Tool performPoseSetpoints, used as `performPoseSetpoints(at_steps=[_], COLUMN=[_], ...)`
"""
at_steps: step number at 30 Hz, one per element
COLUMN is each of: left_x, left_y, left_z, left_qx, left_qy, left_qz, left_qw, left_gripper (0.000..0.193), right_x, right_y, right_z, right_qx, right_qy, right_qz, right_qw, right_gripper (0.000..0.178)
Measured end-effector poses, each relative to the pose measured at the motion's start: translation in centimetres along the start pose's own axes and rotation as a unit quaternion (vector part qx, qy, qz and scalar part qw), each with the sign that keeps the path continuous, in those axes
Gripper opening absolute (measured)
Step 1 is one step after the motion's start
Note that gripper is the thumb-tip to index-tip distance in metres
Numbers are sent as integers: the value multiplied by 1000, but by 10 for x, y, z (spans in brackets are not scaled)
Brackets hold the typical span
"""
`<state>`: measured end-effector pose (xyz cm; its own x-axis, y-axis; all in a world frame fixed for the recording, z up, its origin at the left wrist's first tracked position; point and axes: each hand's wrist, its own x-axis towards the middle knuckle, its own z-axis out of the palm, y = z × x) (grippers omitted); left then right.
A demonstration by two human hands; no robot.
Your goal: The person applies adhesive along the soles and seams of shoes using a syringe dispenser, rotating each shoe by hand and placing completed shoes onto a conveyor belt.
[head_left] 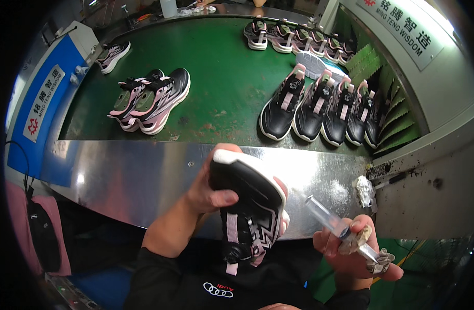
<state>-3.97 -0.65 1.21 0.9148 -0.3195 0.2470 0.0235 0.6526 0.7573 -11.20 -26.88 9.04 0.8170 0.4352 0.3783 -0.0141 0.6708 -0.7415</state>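
"Beyond the shiny steel surface (113, 165), we saw a flat green belt (216, 98) with black-and-pink sneakers (282, 116) in rows. Where was ours?"

"Our left hand (201, 192) pinched the black, white-soled sneaker (247, 186) between thumb and fingers, above the surface's near edge, toe pointing away from us."

"And our right hand (353, 253)?"

"Curled around a clear plastic syringe (324, 215), whose tip sat near the sole; we couldn't tell if they touched."

The table (221, 67) is green, with a metal front strip (118, 165) reflecting light. A blue-and-white housing (45, 155) stands at left; a grey housing (428, 206) with green flaps (364, 59), at right. The floor (438, 263) is green.
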Motion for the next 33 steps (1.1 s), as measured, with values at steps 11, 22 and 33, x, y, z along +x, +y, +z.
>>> performPoseSetpoints(at_steps=[11,22,33], left_x=[-5,-6,-4], left_y=[7,8,6], left_z=[4,6,1], left_qx=[74,86,66], left_qy=[-82,-90,-42], left_qz=[49,62,47], left_qw=[993,990,996], left_gripper=[63,64,63], right_x=[29,28,18], right_y=[12,16,16], right_z=[22,16,12], right_qx=[64,65,59], right_qy=[-43,-46,-9], right_qz=[28,28,21], right_qw=[997,996,998], right_gripper=[102,97,96])
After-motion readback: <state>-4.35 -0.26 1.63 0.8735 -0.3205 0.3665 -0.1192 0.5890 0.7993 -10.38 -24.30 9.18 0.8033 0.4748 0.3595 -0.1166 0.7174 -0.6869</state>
